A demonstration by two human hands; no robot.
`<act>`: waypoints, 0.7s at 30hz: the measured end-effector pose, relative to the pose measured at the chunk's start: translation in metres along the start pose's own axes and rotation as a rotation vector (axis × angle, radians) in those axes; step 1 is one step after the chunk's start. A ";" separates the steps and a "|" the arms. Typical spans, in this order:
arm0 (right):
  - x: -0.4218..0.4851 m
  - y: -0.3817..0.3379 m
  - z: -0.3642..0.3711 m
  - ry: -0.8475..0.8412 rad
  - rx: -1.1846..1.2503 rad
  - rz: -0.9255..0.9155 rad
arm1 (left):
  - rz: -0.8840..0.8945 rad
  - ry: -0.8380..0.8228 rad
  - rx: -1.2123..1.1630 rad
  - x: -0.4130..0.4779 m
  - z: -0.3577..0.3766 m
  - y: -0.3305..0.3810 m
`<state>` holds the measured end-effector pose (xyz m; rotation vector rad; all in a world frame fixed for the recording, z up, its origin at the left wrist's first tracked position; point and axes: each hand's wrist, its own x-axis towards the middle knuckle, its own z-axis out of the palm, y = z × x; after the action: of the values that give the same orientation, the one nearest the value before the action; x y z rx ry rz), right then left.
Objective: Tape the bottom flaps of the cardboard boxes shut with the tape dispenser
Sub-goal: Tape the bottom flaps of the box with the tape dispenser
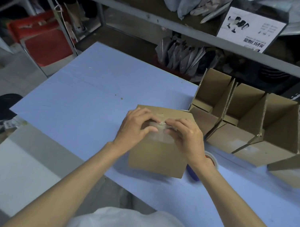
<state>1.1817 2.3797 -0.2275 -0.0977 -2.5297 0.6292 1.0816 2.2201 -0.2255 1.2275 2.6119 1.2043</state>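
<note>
The left hand (136, 125) and the right hand (187, 137) both rest on a clear, glossy strip of tape (158, 134). Their fingers are bent and the tips meet near the far edge of a small brown corrugated cardboard box (157, 156). I cannot tell whether they pinch the tape's end or only press it flat. The box stands, apparently bottom-up, on the pale blue matte table (83, 95), near its front edge.

The step in hand looks like rubbing the strip down. To do it well, the fingertips should sweep outward from the seam to chase out bubbles, then fold the end firmly over the edge onto the side wall. Corrugated board is slightly rough, so firm pressure matters.

The tape dispenser (213, 159), a clear roll on a blue handle, lies just beside the box, partly behind the right wrist. Open-topped brown cartons (251, 147) stand in a row to the right.
</note>
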 end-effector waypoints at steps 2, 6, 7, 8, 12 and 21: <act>-0.008 0.006 -0.001 -0.037 -0.033 -0.011 | -0.022 -0.076 -0.062 0.000 0.000 -0.001; -0.010 0.014 -0.004 -0.240 -0.031 -0.041 | -0.073 -0.188 -0.084 0.006 -0.005 -0.006; -0.007 0.014 -0.003 -0.270 -0.046 -0.052 | -0.071 -0.212 -0.056 0.007 -0.006 -0.007; -0.004 0.013 -0.001 -0.254 -0.050 -0.040 | -0.070 -0.208 -0.033 0.007 -0.006 -0.007; 0.003 0.002 0.010 -0.053 0.063 0.072 | -0.102 -0.041 -0.052 0.000 0.002 -0.001; 0.003 0.010 -0.009 -0.392 -0.111 -0.080 | -0.076 -0.178 0.101 0.004 -0.002 -0.007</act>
<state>1.1837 2.3931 -0.2240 0.0968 -2.9294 0.5156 1.0740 2.2184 -0.2274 1.1788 2.5900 0.9166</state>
